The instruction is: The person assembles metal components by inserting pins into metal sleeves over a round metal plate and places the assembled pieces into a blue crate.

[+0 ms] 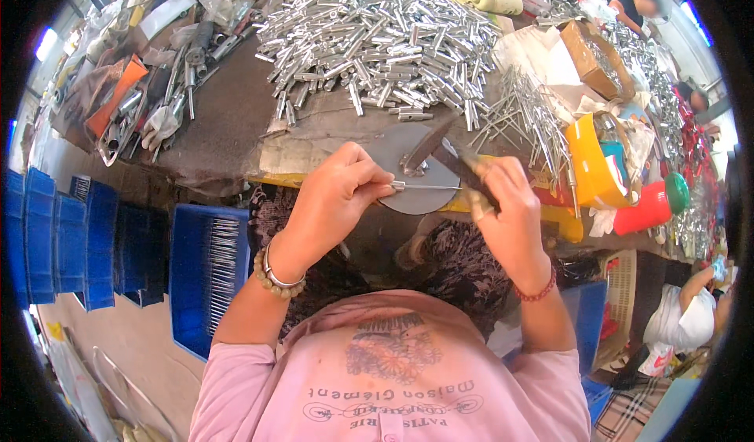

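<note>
My left hand [345, 181] pinches a small silver metal tube [399, 185] between thumb and fingertips. From the tube a thin metal rod [433, 187] points right, over a round grey metal plate [412, 201] at the table's front edge. Wrapped round the handle of a hammer [426, 148] is my right hand [506, 194]. The hammer's dark head is over the far part of the plate, just beyond the rod. Whether the head touches the plate I cannot tell.
A large heap of silver tubes [377, 37] covers the far table. Thin rods [528, 112] lie right of it, near a yellow container [593, 163] and a red jar [640, 216]. A blue bin [185, 285] of rods stands at left. Other people work at far right.
</note>
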Available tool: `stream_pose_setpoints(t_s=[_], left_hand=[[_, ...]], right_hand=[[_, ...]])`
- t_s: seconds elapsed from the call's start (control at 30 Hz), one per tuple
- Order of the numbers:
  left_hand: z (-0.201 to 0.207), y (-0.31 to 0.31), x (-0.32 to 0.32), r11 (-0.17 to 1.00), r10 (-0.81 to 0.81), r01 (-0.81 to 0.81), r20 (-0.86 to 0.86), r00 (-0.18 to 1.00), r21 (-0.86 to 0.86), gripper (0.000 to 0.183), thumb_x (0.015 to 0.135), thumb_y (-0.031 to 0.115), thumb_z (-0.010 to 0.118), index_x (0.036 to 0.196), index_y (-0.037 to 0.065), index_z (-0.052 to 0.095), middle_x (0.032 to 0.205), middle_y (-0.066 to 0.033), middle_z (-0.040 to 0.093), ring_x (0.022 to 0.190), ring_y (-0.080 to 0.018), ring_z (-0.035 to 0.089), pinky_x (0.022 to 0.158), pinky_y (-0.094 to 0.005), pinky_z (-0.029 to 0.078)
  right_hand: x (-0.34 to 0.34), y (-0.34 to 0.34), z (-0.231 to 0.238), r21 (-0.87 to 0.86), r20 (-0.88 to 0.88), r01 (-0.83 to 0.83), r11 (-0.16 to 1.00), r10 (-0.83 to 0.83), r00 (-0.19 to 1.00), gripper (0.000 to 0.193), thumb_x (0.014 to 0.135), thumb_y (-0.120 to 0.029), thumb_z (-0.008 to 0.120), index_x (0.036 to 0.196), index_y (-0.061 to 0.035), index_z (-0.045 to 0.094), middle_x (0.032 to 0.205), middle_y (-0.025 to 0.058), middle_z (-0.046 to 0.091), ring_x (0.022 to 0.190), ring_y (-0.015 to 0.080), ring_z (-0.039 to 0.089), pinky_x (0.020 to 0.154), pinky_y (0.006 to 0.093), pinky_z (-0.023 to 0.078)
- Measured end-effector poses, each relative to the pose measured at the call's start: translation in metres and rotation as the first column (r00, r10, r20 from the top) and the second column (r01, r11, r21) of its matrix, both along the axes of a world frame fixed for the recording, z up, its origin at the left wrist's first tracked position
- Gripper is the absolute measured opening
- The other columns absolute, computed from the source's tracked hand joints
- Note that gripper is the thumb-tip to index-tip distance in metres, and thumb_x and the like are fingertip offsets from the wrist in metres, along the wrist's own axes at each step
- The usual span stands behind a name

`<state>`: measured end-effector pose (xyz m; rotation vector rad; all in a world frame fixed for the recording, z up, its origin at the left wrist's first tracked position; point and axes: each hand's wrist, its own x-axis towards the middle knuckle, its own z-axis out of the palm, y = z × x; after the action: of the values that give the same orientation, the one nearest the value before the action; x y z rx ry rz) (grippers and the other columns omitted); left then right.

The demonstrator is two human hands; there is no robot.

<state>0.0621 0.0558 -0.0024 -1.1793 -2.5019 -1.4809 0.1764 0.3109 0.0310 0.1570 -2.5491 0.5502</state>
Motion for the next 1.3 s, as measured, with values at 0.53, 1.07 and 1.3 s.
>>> stream_pose_setpoints(t_s=[0.53, 1.07, 1.3], left_hand=[[-0.003, -0.001, -0.002, 1.0, 0.0, -0.002, 0.06, 0.998, 0.024, 0.017, 0.089, 0.003, 0.086, 0.105, 0.003, 0.081, 0.096, -0.0074, 0.065, 0.088, -0.0226, 0.066, 0.077, -0.0335, 0.053], [-0.008, 0.002, 0.022, 0.969, 0.2, -0.16, -0.21, 0.957, 0.191, 0.032, 0.093, -0.002, 0.082, 0.124, 0.006, 0.081, 0.11, -0.0073, 0.071, 0.087, -0.0163, 0.066, 0.077, -0.0276, 0.054], [-0.022, 0.003, 0.064, 0.896, 0.059, -0.34, 0.681, 0.73, 0.286, 0.056, 0.11, 0.014, 0.066, 0.162, 0.01, 0.047, 0.102, -0.0036, 0.076, 0.078, -0.0064, 0.063, 0.066, -0.0213, 0.05]], right_hand=[[-0.003, -0.007, 0.006, -0.283, 0.082, -0.065, 0.957, 0.092, 0.992, 0.039, 0.085, 0.0, 0.076, 0.123, -0.0086, 0.078, 0.104, 0.01, 0.069, 0.087, 0.0315, 0.071, 0.071, 0.0396, 0.059], [0.023, -0.046, -0.003, -0.429, 0.421, 0.02, 0.903, 0.181, 0.889, 0.014, 0.096, -0.009, 0.075, 0.109, -0.0031, 0.074, 0.085, 0.0135, 0.077, 0.068, 0.0255, 0.074, 0.064, 0.038, 0.058], [0.026, -0.057, -0.012, -0.798, 0.592, 0.388, 0.46, 0.48, 0.648, 0.02, 0.104, -0.011, 0.07, 0.12, 0.0011, 0.072, 0.087, 0.0017, 0.073, 0.064, 0.0049, 0.06, 0.058, 0.0242, 0.05]])
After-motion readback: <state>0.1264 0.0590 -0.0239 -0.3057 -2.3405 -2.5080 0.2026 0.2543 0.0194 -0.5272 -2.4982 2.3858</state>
